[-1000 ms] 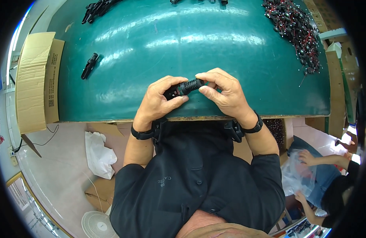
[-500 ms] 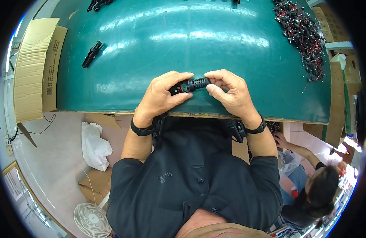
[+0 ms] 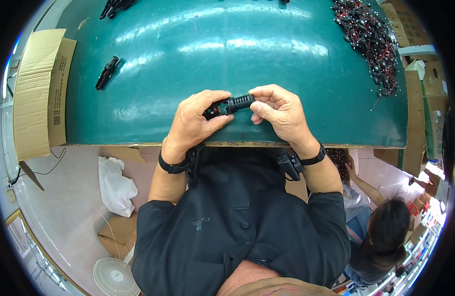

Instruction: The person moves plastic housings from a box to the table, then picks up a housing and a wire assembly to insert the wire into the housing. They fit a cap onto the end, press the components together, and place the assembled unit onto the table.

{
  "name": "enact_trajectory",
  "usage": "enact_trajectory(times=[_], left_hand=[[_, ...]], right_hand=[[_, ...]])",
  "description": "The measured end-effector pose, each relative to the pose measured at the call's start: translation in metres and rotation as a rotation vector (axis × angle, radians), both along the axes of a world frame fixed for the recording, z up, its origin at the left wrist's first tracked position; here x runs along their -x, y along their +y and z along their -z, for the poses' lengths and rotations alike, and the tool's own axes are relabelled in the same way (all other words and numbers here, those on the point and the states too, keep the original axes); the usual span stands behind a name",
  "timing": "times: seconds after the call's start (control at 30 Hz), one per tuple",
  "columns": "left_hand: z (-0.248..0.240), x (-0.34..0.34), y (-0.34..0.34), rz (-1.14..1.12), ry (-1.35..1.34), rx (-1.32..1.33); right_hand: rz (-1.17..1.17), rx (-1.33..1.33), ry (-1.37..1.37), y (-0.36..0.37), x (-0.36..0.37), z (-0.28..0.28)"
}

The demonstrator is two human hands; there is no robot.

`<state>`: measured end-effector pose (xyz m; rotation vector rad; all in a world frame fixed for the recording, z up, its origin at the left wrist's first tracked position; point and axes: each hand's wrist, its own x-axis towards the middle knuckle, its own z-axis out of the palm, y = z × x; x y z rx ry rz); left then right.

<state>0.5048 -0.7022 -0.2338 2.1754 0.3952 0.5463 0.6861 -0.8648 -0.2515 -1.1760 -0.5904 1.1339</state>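
- The left hand [image 3: 195,118] grips a black slotted casing [image 3: 240,102], fingers along its far side and thumb along its near side; the palm and fingers hide much of that end.
- The casing is held just above the green worktop [image 3: 188,74], close to the near edge and about midway between the left and right edges. It tilts slightly, its slotted cylindrical end toward the right and a little farther from the near edge.
- A small touch of red shows in the casing's open part beside the left thumb; what it belongs to is too small to tell.
- The right hand [image 3: 281,111] has its thumb and forefinger at the slotted end, the other fingers curled in behind. Whether they pinch it or merely touch it, I cannot tell.
- A second casing [image 3: 107,73], also black, lies slantwise near the worktop's left edge.
- Toward the far left corner, a cluster of black parts [image 3: 114,6] is cut off by the top of the view.
- A heap of small black parts with red wires [image 3: 368,39] fills the far right corner, running down the right edge; single pieces blend together.
- A cardboard box [image 3: 37,93] stands against the left edge.
- Below the right edge, a co-worker's hand [image 3: 351,166] is partly hidden.
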Motion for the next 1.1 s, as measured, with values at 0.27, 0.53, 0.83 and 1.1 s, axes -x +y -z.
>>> enact_trajectory(times=[0.27, 0.53, 0.83, 1.1], left_hand=[[-0.001, -0.001, 0.000, 0.019, -0.014, 0.018], [0.005, -0.003, -0.002, 0.033, -0.039, 0.058], [0.001, 0.003, -0.001, 0.055, 0.013, 0.052], [0.001, 0.004, 0.000, 0.056, 0.011, 0.007]], right_hand=[[0.074, -0.059, 0.051, -0.002, 0.007, 0.009], [0.137, -0.124, 0.053, -0.005, 0.013, 0.017], [0.091, -0.108, -0.097, -0.007, 0.014, 0.009], [0.067, -0.073, -0.120, -0.008, 0.013, 0.009]])
